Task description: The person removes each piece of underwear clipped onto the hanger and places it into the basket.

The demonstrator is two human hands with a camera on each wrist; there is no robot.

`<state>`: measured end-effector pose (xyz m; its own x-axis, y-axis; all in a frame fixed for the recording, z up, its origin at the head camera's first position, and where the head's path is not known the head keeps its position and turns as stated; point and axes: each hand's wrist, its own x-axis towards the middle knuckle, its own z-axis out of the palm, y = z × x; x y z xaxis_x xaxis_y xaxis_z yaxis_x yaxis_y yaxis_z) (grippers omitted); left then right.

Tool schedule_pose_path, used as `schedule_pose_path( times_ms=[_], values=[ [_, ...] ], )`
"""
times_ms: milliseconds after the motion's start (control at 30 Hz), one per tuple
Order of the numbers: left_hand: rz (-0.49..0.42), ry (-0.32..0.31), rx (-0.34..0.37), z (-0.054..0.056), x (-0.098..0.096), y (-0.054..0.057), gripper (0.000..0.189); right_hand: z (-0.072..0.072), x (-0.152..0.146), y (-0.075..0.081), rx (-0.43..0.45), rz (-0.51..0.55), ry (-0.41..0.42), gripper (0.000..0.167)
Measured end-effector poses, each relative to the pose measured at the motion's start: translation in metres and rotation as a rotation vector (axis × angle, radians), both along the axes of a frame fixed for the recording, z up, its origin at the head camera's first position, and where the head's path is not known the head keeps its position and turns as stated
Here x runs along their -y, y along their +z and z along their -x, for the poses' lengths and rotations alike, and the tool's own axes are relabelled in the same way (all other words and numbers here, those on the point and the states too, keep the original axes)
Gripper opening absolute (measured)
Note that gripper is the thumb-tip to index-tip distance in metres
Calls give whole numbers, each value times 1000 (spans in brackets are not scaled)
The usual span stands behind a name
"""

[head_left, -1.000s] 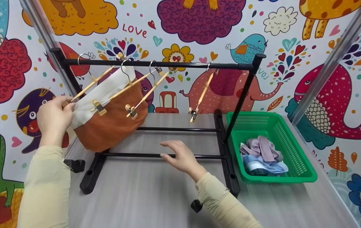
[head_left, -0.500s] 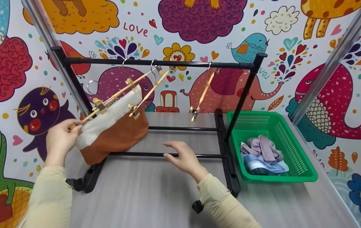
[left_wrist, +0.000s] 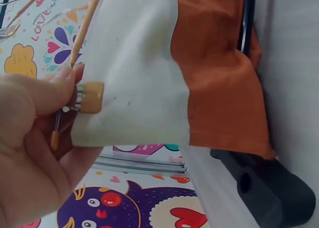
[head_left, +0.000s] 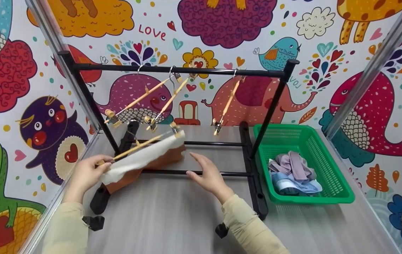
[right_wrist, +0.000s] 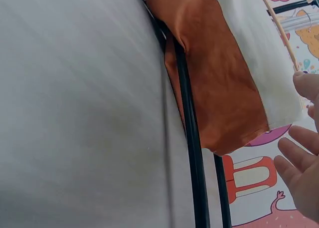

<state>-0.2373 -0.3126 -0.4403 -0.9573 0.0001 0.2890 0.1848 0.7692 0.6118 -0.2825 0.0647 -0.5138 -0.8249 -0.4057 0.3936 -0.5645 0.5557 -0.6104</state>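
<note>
My left hand (head_left: pixel 86 176) grips one end of a wooden clip hanger (head_left: pixel 144 143), with the thumb on the clip in the left wrist view. From its clips hangs an orange garment with a white band (left_wrist: pixel 219 88); its exact kind is unclear. The hanger is off the rack's top bar, low and tilted, its far end higher. Near that end my right hand (head_left: pixel 209 176) has its fingers spread and holds nothing. The right wrist view shows this hand's fingers (right_wrist: pixel 296 150) close to the garment's white edge. Part of the garment droops by the black lower rail (right_wrist: pixel 189 123).
Several bare clip hangers (head_left: pixel 229 98) hang on the black rack's top bar (head_left: pixel 204 71). A green basket (head_left: pixel 331 199) at the right contains crumpled purple and blue cloth (head_left: pixel 294 173). The rack's feet (head_left: pixel 257 197) stand on the grey tabletop. A patterned wall rises behind.
My left hand has brought the hanger and garment off the top bar, downward and to the right, toward the right hand. The right hand has hardly moved.
</note>
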Motion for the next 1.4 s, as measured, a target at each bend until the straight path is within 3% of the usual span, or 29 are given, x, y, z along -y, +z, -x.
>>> schedule_pose_path(
  times_ms=[300,500,767,967,1233,1400],
  values=[
    [-17,-171,21,2,-13,-16,10,2,-5,-4,122,125,-42,78],
    [8,-231,-7,-1,-17,-21,12,2,-5,-8,119,119,-53,64],
    [13,-212,-82,-6,-29,-37,18,-3,-11,-15,137,168,-110,43],
    [1,-191,-45,-7,-43,-50,18,-9,-24,-18,175,213,-139,39],
    [-10,-202,4,2,-64,-60,18,-11,-47,-25,72,259,-160,35],
    [-34,-211,-12,7,-80,-68,19,-14,-64,-29,55,283,-190,35]
  ],
)
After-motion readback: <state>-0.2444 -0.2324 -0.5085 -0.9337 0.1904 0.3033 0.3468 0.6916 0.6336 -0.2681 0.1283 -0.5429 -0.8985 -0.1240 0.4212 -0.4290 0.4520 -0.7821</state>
